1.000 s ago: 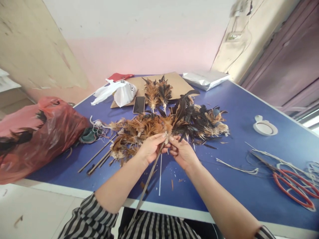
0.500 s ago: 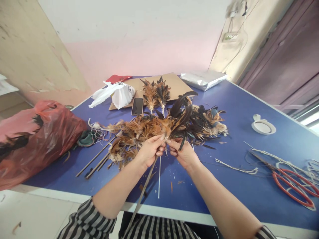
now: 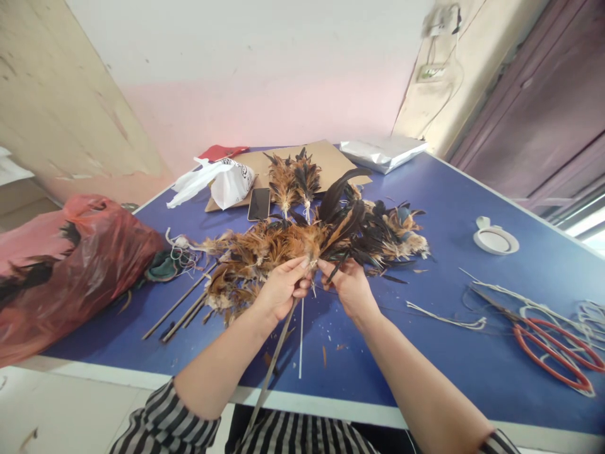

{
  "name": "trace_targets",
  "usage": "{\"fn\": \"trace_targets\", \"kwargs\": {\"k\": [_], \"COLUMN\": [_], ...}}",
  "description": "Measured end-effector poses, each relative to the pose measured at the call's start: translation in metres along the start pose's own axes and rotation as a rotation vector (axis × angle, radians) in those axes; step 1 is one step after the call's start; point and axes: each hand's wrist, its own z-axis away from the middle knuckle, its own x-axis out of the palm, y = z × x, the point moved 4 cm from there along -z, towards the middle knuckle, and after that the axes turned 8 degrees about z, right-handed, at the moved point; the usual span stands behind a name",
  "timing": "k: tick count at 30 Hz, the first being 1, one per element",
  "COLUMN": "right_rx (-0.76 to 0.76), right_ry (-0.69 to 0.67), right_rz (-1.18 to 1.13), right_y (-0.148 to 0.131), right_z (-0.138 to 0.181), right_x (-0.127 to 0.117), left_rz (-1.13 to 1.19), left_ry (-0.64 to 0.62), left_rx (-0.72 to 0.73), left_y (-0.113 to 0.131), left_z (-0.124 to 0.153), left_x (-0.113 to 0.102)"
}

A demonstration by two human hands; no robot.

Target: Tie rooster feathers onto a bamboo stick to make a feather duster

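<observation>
A thin wooden stick [image 3: 274, 359] slants up from my lap over the table edge. My left hand [image 3: 282, 289] is closed in a pinch around its upper end, where brown feathers [image 3: 312, 243] are gathered. Long black feathers [image 3: 338, 195] rise from the same bunch. Just to the right, my right hand [image 3: 348, 287] is closed, thumb and fingertips pinched beside the feather bases; what they hold is too small to tell. One dark feather hangs over its fingers. Behind and around both hands lies a pile of loose brown and black feathers [image 3: 255, 246].
Two tied feather bunches [image 3: 295, 180] lie on cardboard [image 3: 331, 157] near a phone [image 3: 259, 204]. Red-handled scissors [image 3: 551, 350] and white string [image 3: 444, 315] are on the right, below a tape roll [image 3: 496, 240]. Left are sticks [image 3: 182, 302] and a red plastic bag [image 3: 94, 271].
My right hand has drawn slightly up and away from the left, opening a small gap between them. My left hand stays on the stick. The view has shifted a little.
</observation>
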Motion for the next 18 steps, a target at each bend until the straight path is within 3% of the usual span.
{"fn": "trace_targets", "kwargs": {"k": [4,11,18], "right_rx": [-0.045,-0.056,0.007], "right_ry": [0.069,0.041,0.032], "right_rz": [-0.012,0.008,-0.075], "right_y": [-0.0031,-0.0029,0.0027], "right_z": [0.0012,0.0047,0.0027], "right_x": [-0.0007,-0.0013,-0.0028], "left_rz": [-0.023,-0.056,-0.089], "left_ry": [0.021,-0.02,0.046], "left_rx": [0.005,-0.02,-0.053], "left_y": [-0.001,-0.0041,-0.0064], "left_z": [0.0008,0.0021,-0.0004], "left_x": [0.0001,0.0034,-0.0026]}}
